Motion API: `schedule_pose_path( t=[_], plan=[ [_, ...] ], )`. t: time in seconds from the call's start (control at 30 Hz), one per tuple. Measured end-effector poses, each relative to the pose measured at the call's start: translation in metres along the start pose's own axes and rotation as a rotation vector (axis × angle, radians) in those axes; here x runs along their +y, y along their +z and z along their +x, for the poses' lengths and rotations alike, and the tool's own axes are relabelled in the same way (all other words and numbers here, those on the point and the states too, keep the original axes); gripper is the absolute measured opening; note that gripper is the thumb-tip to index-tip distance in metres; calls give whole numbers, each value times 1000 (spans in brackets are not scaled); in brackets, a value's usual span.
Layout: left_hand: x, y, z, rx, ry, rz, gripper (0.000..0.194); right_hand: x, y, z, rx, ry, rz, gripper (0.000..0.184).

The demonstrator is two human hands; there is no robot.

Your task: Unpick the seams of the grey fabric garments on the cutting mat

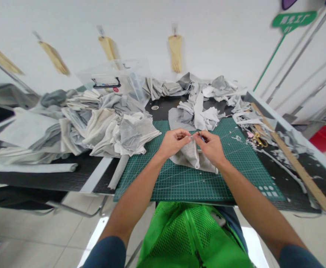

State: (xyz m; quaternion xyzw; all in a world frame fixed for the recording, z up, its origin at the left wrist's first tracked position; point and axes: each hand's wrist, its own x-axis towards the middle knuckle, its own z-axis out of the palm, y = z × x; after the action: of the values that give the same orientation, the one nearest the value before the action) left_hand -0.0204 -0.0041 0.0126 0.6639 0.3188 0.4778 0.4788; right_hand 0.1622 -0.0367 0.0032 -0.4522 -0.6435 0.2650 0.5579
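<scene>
Both hands meet over a green cutting mat [163,186], fingertips close together. My left hand [174,142] pinches the upper edge of a light grey piece of fabric [189,156]. In my right hand [211,147] is a small dark tool with a bit of blue, mostly covered by the fingers; its kind cannot be made out. The tool's tip lies by the fabric edge between the two hands. Below them the fabric hangs in folds onto the mat. Just beyond the hands lies a loose pile of grey and white cloth pieces [199,113].
Heaped grey fabric [109,126] covers the table's left side, before a clear plastic box [135,82]. On the right lie a wooden ruler [294,160], gold-handled scissors [259,139] and cloth scraps. A tape roll [155,108] sits at the back. Yellow gloves [175,52] hang on the wall.
</scene>
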Motion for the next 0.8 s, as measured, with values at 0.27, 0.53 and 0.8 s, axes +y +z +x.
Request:
schedule_pose_path(
  t=[0.27,0.53,0.8],
  plan=[
    [3,-1,0,23,-26,140,25,3,1,-1,21,58,118,33],
    [5,-2,2,117,-31,127,25,0,-9,0,19,-67,-58,40],
    [4,-4,4,148,-35,73,20,2,-3,-4,32,-381,-380,34]
  ],
)
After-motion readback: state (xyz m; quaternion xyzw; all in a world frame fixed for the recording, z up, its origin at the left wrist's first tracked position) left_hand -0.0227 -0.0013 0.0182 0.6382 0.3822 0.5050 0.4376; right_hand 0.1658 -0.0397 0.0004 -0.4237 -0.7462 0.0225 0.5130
